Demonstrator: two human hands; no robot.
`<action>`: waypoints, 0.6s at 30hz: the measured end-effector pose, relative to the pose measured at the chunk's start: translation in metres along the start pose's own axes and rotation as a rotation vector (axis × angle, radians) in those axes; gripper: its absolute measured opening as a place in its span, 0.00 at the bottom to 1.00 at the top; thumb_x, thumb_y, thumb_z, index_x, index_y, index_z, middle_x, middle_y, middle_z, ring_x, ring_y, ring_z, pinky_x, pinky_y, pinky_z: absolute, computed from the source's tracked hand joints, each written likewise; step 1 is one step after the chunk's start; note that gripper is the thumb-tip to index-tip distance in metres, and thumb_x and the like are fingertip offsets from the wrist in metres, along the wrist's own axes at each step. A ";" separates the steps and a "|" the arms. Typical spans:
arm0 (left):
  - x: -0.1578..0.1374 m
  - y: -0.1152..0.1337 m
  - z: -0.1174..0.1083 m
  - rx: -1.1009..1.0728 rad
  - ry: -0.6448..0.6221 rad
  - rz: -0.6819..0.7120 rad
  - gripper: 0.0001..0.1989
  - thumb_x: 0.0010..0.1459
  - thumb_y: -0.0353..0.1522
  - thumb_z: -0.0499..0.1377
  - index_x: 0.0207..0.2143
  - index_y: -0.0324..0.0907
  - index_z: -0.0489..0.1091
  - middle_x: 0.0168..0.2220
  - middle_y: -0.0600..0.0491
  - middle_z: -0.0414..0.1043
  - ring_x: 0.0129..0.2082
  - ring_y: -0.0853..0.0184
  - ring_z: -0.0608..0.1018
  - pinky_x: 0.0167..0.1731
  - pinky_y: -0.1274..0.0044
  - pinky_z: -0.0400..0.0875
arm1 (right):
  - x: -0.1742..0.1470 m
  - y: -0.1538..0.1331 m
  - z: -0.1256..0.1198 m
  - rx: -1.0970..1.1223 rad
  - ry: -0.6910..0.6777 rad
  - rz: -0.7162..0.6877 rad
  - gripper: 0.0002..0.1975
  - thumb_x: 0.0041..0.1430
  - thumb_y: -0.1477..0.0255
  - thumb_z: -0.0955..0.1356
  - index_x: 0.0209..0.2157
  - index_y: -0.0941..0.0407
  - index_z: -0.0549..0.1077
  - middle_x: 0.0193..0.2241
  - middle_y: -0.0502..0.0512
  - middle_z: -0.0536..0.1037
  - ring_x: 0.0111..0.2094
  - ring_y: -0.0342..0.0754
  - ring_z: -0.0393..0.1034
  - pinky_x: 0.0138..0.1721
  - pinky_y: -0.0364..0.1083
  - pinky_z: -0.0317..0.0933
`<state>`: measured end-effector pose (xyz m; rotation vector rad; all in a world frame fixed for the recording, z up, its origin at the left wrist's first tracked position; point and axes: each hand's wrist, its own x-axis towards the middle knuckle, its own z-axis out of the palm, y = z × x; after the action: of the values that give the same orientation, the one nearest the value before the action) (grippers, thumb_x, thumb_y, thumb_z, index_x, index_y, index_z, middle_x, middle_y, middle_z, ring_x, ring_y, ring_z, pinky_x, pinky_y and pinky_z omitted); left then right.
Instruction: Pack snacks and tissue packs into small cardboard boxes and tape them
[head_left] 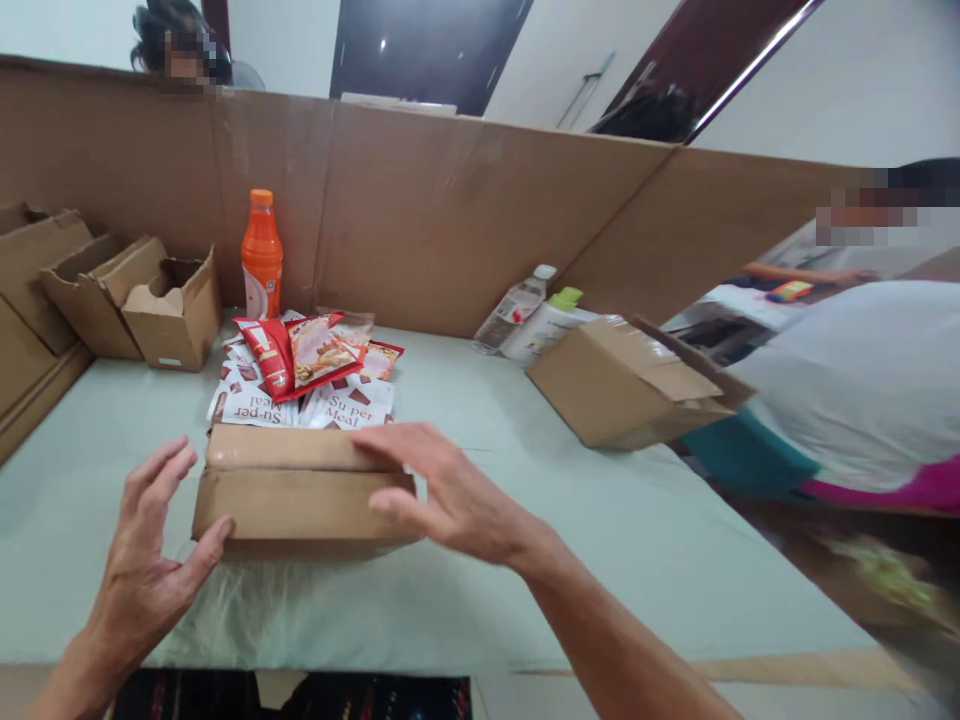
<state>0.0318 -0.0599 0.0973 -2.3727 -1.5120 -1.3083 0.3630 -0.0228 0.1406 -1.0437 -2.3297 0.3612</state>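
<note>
A long brown cardboard box lies in front of me on the pale green cloth, a seam running along its top. At its left end is my left hand, fingers spread, the thumb beside the box's edge. My right hand reaches over the right end, fingers on or just above the top and thumb apart. Neither hand is wrapped around the box. Directly behind it lies a pile of red snack packets on white "Su-per Meal" pouches.
An orange bottle stands behind the packets. Open cardboard boxes line the left. On the right are a clear bottle, a white bottle with a green cap and a tilted carton. Cardboard walls border the back; people are beyond.
</note>
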 end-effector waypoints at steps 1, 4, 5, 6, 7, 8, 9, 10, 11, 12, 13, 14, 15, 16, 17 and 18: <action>0.002 0.000 0.000 -0.001 -0.026 0.016 0.29 0.70 0.36 0.59 0.70 0.50 0.56 0.69 0.41 0.59 0.64 0.49 0.71 0.59 0.56 0.74 | -0.006 0.001 0.006 -0.012 -0.061 -0.027 0.31 0.69 0.51 0.66 0.67 0.51 0.67 0.65 0.63 0.72 0.65 0.60 0.67 0.62 0.63 0.63; 0.007 -0.006 0.001 -0.055 -0.172 0.122 0.23 0.72 0.32 0.53 0.67 0.51 0.60 0.70 0.45 0.59 0.69 0.53 0.66 0.62 0.58 0.72 | -0.030 0.003 0.019 -0.081 -0.080 -0.061 0.39 0.68 0.50 0.67 0.72 0.53 0.57 0.69 0.64 0.65 0.71 0.60 0.57 0.66 0.63 0.59; 0.008 -0.008 0.002 -0.080 -0.211 0.156 0.22 0.72 0.31 0.52 0.66 0.50 0.61 0.68 0.46 0.63 0.69 0.54 0.66 0.62 0.59 0.71 | -0.037 0.004 0.021 -0.108 -0.080 -0.064 0.41 0.68 0.51 0.68 0.73 0.53 0.54 0.70 0.64 0.64 0.72 0.60 0.54 0.66 0.63 0.58; 0.009 -0.011 0.004 -0.100 -0.233 0.179 0.21 0.72 0.30 0.51 0.65 0.50 0.62 0.65 0.47 0.67 0.69 0.55 0.66 0.63 0.59 0.71 | -0.041 0.005 0.021 -0.137 -0.092 -0.063 0.41 0.67 0.53 0.68 0.74 0.52 0.53 0.71 0.63 0.63 0.72 0.60 0.53 0.66 0.63 0.58; 0.009 -0.013 0.006 -0.114 -0.240 0.191 0.20 0.72 0.29 0.51 0.64 0.49 0.63 0.62 0.47 0.70 0.68 0.55 0.66 0.63 0.59 0.70 | -0.043 0.008 0.021 -0.164 -0.110 -0.062 0.40 0.67 0.55 0.69 0.74 0.51 0.54 0.71 0.63 0.62 0.73 0.60 0.52 0.66 0.64 0.57; 0.009 -0.016 0.009 -0.124 -0.234 0.189 0.20 0.72 0.29 0.51 0.63 0.48 0.64 0.62 0.47 0.70 0.68 0.54 0.66 0.63 0.59 0.69 | -0.042 0.011 0.020 -0.185 -0.131 -0.060 0.39 0.66 0.56 0.70 0.73 0.50 0.56 0.72 0.62 0.60 0.73 0.61 0.50 0.67 0.65 0.56; 0.008 -0.018 0.012 -0.132 -0.222 0.173 0.19 0.71 0.29 0.51 0.62 0.48 0.65 0.63 0.47 0.69 0.68 0.54 0.66 0.64 0.58 0.69 | -0.039 0.015 0.019 -0.194 -0.154 -0.058 0.39 0.64 0.56 0.72 0.72 0.48 0.58 0.73 0.61 0.57 0.74 0.63 0.48 0.67 0.66 0.55; 0.006 -0.019 0.015 -0.143 -0.214 0.148 0.19 0.72 0.30 0.51 0.62 0.48 0.66 0.65 0.47 0.67 0.68 0.53 0.65 0.64 0.58 0.68 | -0.035 0.020 0.019 -0.188 -0.176 -0.062 0.40 0.62 0.55 0.73 0.71 0.47 0.60 0.75 0.61 0.53 0.75 0.64 0.45 0.68 0.67 0.54; 0.005 -0.020 0.018 -0.157 -0.207 0.110 0.18 0.72 0.30 0.50 0.61 0.49 0.67 0.67 0.47 0.63 0.69 0.52 0.64 0.64 0.57 0.68 | -0.029 0.025 0.020 -0.171 -0.200 -0.071 0.41 0.60 0.52 0.74 0.71 0.46 0.61 0.76 0.60 0.49 0.75 0.66 0.42 0.68 0.68 0.52; 0.003 -0.021 0.020 -0.178 -0.202 0.062 0.18 0.72 0.31 0.49 0.60 0.49 0.69 0.70 0.47 0.59 0.69 0.52 0.63 0.64 0.56 0.68 | -0.023 0.029 0.021 -0.147 -0.221 -0.083 0.43 0.58 0.51 0.74 0.71 0.45 0.62 0.76 0.59 0.46 0.75 0.67 0.39 0.69 0.69 0.50; 0.002 -0.022 0.021 -0.203 -0.196 0.011 0.18 0.73 0.32 0.48 0.59 0.49 0.70 0.73 0.48 0.54 0.70 0.51 0.63 0.64 0.56 0.68 | -0.016 0.032 0.023 -0.120 -0.239 -0.093 0.43 0.57 0.49 0.75 0.71 0.45 0.62 0.77 0.59 0.43 0.76 0.67 0.36 0.69 0.69 0.48; 0.000 -0.023 0.021 -0.229 -0.190 -0.033 0.18 0.73 0.33 0.48 0.59 0.50 0.71 0.74 0.50 0.51 0.70 0.50 0.63 0.64 0.55 0.69 | -0.010 0.033 0.026 -0.097 -0.249 -0.101 0.43 0.57 0.49 0.75 0.70 0.45 0.63 0.77 0.59 0.42 0.76 0.67 0.35 0.70 0.69 0.47; -0.002 -0.023 0.020 -0.250 -0.181 -0.064 0.18 0.73 0.34 0.48 0.58 0.51 0.71 0.75 0.52 0.51 0.70 0.49 0.63 0.64 0.54 0.69 | -0.005 0.033 0.029 -0.079 -0.247 -0.107 0.43 0.57 0.50 0.75 0.70 0.46 0.63 0.77 0.60 0.42 0.76 0.67 0.35 0.70 0.69 0.46; -0.004 -0.025 0.018 -0.261 -0.171 -0.088 0.18 0.73 0.35 0.48 0.58 0.54 0.72 0.75 0.54 0.51 0.70 0.48 0.64 0.64 0.52 0.69 | -0.001 0.031 0.032 -0.067 -0.237 -0.114 0.42 0.57 0.51 0.75 0.69 0.48 0.65 0.76 0.61 0.44 0.76 0.67 0.36 0.70 0.69 0.46; -0.007 -0.027 0.015 -0.261 -0.165 -0.105 0.19 0.72 0.35 0.49 0.58 0.57 0.72 0.74 0.58 0.53 0.70 0.46 0.64 0.64 0.48 0.68 | 0.001 0.028 0.034 -0.061 -0.221 -0.123 0.42 0.57 0.52 0.75 0.69 0.49 0.66 0.76 0.63 0.46 0.75 0.66 0.38 0.70 0.69 0.45; -0.011 -0.030 0.012 -0.250 -0.157 -0.104 0.20 0.71 0.35 0.50 0.59 0.61 0.72 0.74 0.61 0.54 0.70 0.45 0.64 0.65 0.44 0.65 | 0.001 0.024 0.035 -0.059 -0.203 -0.139 0.41 0.56 0.53 0.75 0.67 0.51 0.67 0.75 0.65 0.49 0.75 0.65 0.40 0.71 0.69 0.45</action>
<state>0.0151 -0.0470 0.0704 -2.6372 -1.6195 -1.4419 0.3562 -0.0072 0.1018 -0.9015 -2.5918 0.3610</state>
